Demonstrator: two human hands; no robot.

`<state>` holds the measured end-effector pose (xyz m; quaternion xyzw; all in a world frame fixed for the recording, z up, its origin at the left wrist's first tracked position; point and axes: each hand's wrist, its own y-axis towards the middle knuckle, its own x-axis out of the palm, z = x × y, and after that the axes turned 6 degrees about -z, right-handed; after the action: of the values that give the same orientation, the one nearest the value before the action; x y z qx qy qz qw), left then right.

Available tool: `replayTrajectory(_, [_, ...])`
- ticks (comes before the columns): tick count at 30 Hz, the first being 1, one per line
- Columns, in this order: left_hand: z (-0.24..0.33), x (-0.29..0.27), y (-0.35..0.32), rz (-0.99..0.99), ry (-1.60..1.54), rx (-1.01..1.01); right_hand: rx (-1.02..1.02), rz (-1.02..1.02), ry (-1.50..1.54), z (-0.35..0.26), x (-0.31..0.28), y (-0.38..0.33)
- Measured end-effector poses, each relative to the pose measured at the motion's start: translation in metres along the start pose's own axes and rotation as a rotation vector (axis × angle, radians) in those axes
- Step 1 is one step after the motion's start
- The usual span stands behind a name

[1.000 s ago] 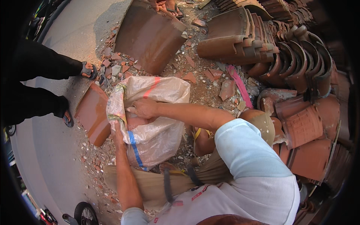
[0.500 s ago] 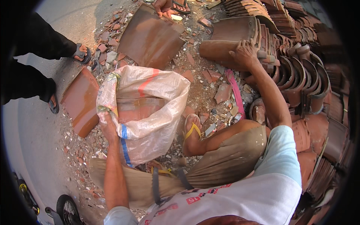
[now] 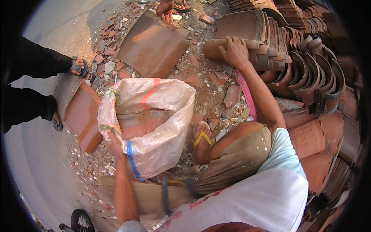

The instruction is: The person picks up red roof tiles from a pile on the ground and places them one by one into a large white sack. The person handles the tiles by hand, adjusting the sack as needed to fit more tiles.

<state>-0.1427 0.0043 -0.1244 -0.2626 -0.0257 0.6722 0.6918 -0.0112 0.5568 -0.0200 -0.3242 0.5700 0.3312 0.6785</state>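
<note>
A white woven sack (image 3: 154,127) with red and blue stripes lies open on the ground in front of me, with a terracotta roof tile inside. My left hand (image 3: 113,144) grips the sack's near rim. My right hand (image 3: 235,52) is stretched out to the upper right, its fingers wrapped over the end of a curved clay roof tile (image 3: 222,48) in a stack of such tiles.
Stacked terracotta tiles (image 3: 309,77) fill the right side. A large tile (image 3: 152,44) lies ahead, another (image 3: 83,116) to the left. Broken shards (image 3: 216,89) litter the ground. Another person's sandalled feet (image 3: 77,66) stand at left, and a further person's hand (image 3: 166,8) is at the top. A small wheel (image 3: 81,221) sits below.
My right hand left the sack's mouth and reached up right to the tile stack, where it now holds a tile end. My left hand kept hold of the sack.
</note>
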Motion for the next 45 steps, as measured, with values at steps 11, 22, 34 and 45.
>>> replayTrajectory(11, [-0.019, -0.013, 0.016, -0.012, 0.268, 0.148, -0.252, -0.133, 0.392, -0.041, 0.066, -0.074])
replayTrajectory(22, [-0.042, -0.014, 0.024, -0.074, 0.434, 0.259, 0.19, 0.223, -0.375, 0.117, 0.061, -0.135])
replayTrajectory(34, [-0.008, -0.005, 0.008, -0.016, 0.317, -0.003, 0.15, 0.117, -0.515, 0.11, 0.047, -0.139])
replayTrajectory(45, [-0.03, -0.019, 0.028, -0.073, 0.21, -0.019, 0.452, 0.275, 0.543, 0.1, 0.054, -0.134])
